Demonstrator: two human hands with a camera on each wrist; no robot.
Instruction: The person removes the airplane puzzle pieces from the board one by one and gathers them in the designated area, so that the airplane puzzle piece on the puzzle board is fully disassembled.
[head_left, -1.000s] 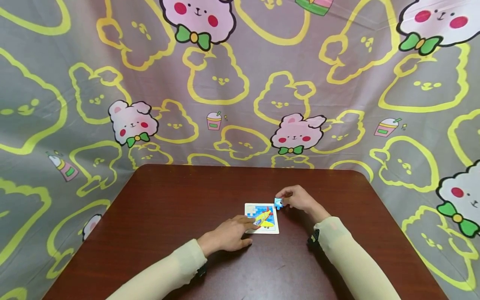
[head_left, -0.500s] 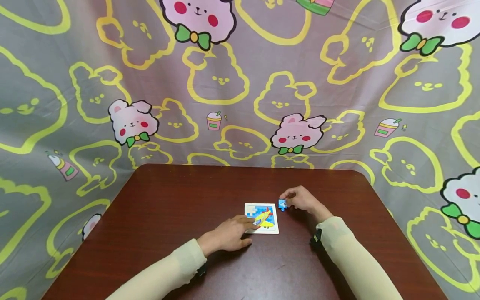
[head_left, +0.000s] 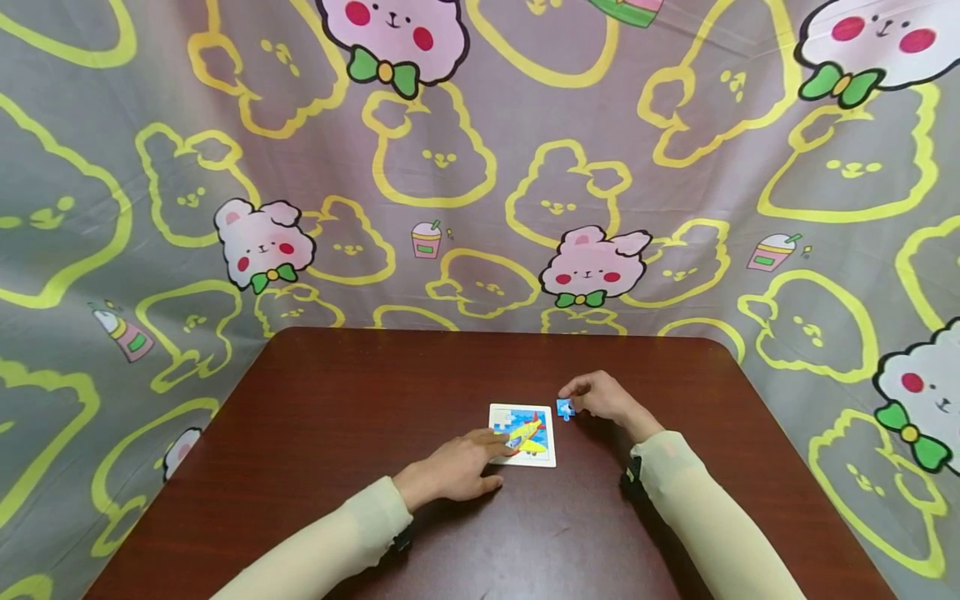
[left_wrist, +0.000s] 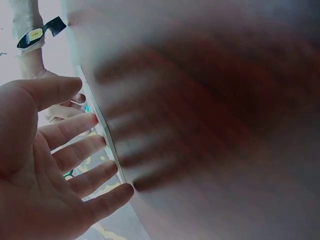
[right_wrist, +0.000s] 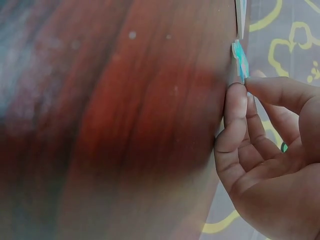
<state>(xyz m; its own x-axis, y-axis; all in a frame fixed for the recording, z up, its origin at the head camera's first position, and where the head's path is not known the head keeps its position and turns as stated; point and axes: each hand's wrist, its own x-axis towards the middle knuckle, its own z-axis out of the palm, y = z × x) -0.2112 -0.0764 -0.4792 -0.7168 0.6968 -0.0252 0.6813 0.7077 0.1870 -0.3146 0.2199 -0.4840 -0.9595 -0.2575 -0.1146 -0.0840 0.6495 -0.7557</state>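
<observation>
A small square jigsaw puzzle (head_left: 543,446) with a white border and a yellow airplane on blue lies on the table. Its upper left corner shows a pale gap in the shape of a piece. The left hand (head_left: 457,467) rests with spread, straight fingers on the puzzle's left side, covering part of it. Just right of the puzzle, the right hand (head_left: 603,398) pinches a blue puzzle piece (head_left: 564,408) between thumb and finger. In the right wrist view that blue piece (right_wrist: 241,61) stands close to the puzzle's edge, near the tabletop.
The dark red-brown wooden table (head_left: 360,392) has rounded far corners. Behind it and at both sides hangs a grey curtain (head_left: 495,167) printed with yellow outlines and cartoon bunnies. A black band (left_wrist: 34,36) sits on the right wrist.
Between one second and half a second ago, the right hand drew the blue piece slightly rightward, away from the puzzle's corner. It has stayed there since. The left hand has barely moved.
</observation>
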